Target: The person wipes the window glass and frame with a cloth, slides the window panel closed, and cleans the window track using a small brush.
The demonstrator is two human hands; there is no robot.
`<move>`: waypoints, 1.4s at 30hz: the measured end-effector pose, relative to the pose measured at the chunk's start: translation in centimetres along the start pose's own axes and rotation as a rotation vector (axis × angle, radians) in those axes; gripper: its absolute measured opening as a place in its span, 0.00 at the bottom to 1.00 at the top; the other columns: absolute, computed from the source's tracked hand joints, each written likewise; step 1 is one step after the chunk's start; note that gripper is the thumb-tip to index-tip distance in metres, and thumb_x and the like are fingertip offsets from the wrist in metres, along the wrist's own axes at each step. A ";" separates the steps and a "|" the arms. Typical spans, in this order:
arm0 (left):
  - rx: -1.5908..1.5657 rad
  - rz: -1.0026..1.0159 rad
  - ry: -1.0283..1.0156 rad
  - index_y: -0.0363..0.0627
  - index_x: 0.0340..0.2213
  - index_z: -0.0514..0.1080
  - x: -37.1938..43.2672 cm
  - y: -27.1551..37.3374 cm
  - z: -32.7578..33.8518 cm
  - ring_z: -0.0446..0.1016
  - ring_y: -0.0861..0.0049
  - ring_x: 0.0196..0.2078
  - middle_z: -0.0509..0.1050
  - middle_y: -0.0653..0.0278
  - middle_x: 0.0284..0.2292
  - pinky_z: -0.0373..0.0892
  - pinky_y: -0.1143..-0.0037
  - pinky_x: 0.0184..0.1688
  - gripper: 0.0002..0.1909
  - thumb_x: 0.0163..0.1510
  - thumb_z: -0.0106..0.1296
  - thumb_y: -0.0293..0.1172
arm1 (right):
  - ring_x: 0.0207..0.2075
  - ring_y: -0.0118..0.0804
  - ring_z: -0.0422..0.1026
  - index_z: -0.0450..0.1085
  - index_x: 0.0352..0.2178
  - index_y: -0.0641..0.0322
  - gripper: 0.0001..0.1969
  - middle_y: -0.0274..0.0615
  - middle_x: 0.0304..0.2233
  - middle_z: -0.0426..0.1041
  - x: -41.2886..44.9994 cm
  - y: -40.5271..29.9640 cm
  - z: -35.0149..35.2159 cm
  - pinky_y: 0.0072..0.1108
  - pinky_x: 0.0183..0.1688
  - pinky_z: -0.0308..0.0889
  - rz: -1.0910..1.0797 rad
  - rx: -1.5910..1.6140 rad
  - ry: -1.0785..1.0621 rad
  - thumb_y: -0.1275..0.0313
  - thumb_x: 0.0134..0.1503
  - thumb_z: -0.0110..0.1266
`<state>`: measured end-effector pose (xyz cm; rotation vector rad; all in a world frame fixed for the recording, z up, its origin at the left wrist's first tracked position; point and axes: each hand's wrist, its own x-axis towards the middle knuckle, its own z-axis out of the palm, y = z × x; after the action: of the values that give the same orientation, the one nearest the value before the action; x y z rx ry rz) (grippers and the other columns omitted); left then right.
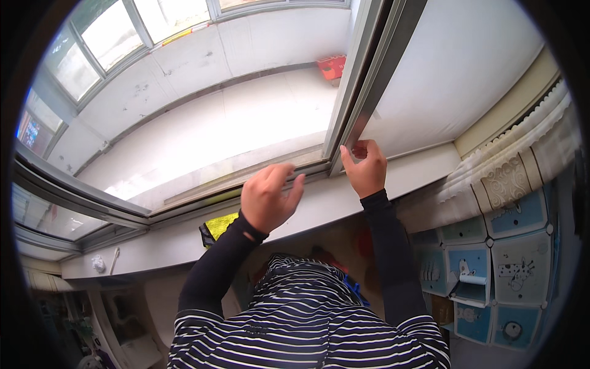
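Note:
My left hand (269, 196) is held over the white window sill (318, 198), its thumb apart from the bent fingers and nothing in it; the fingertips are slightly blurred. A yellow-green cloth (220, 227) with a dark border lies on the sill, partly behind my left wrist. My right hand (367, 168) is at the foot of the grey metal frame (375, 76) of a sliding window. Its thumb is at the frame's edge and its fingers are curled, with no loose object between them. Whether the fingertips press on the frame cannot be made out. Below the hands runs the window track (198, 203).
A crumpled white wad (97, 263) and a thin stick (115, 260) lie on the sill at left. Beyond the opening, a red box (332, 68) stands on the enclosed balcony's floor. At right hang curtains (507, 175) above a cube cabinet (518, 265) with animal-print doors.

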<state>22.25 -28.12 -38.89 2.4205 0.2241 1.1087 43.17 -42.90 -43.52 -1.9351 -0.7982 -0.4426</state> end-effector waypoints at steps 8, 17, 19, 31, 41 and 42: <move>0.065 -0.096 -0.076 0.36 0.32 0.78 7.7 3.3 7.0 0.80 0.61 0.26 0.79 0.53 0.26 0.75 0.68 0.31 0.17 0.57 0.65 0.41 | 0.27 0.45 0.78 0.73 0.28 0.65 0.16 0.45 0.26 0.77 1.5 0.3 -1.0 0.32 0.33 0.74 0.003 0.054 -0.127 0.64 0.51 0.70; 0.116 -0.163 -0.025 0.37 0.29 0.79 8.8 3.8 10.3 0.80 0.59 0.26 0.80 0.53 0.25 0.76 0.67 0.31 0.15 0.55 0.66 0.40 | 0.27 0.49 0.77 0.74 0.28 0.62 0.12 0.46 0.25 0.76 2.1 0.4 -0.9 0.34 0.31 0.73 -0.048 0.053 -0.146 0.67 0.49 0.68; 0.123 -0.134 0.015 0.38 0.28 0.79 8.6 3.4 10.4 0.80 0.60 0.26 0.80 0.54 0.24 0.75 0.67 0.30 0.15 0.55 0.66 0.39 | 0.27 0.49 0.77 0.74 0.29 0.61 0.11 0.46 0.26 0.76 2.1 0.0 -0.7 0.34 0.31 0.73 -0.070 0.093 -0.141 0.67 0.49 0.68; 0.196 -0.181 0.112 0.36 0.26 0.79 6.6 1.8 6.7 0.80 0.67 0.23 0.80 0.57 0.22 0.75 0.73 0.29 0.16 0.53 0.68 0.39 | 0.24 0.50 0.73 0.69 0.25 0.61 0.11 0.45 0.22 0.72 0.8 -2.5 2.2 0.35 0.27 0.67 -0.238 0.158 -0.175 0.72 0.51 0.66; 0.137 -0.236 0.142 0.37 0.25 0.76 6.3 1.4 4.0 0.79 0.61 0.23 0.78 0.55 0.22 0.75 0.69 0.30 0.18 0.51 0.68 0.41 | 0.29 0.57 0.76 0.68 0.28 0.64 0.14 0.52 0.27 0.74 -0.5 -5.3 3.9 0.41 0.32 0.73 -0.219 0.118 -0.234 0.68 0.53 0.66; 0.150 -0.223 0.162 0.38 0.24 0.76 6.2 1.3 4.1 0.78 0.62 0.23 0.77 0.56 0.22 0.75 0.70 0.30 0.16 0.51 0.67 0.39 | 0.29 0.57 0.76 0.68 0.28 0.64 0.14 0.52 0.27 0.74 -0.7 -5.5 4.2 0.41 0.32 0.73 -0.222 0.124 -0.244 0.68 0.53 0.66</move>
<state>29.33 -28.59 -36.42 2.3621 0.6349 1.2221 38.76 -37.70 -42.36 -1.8135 -1.1786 -0.2834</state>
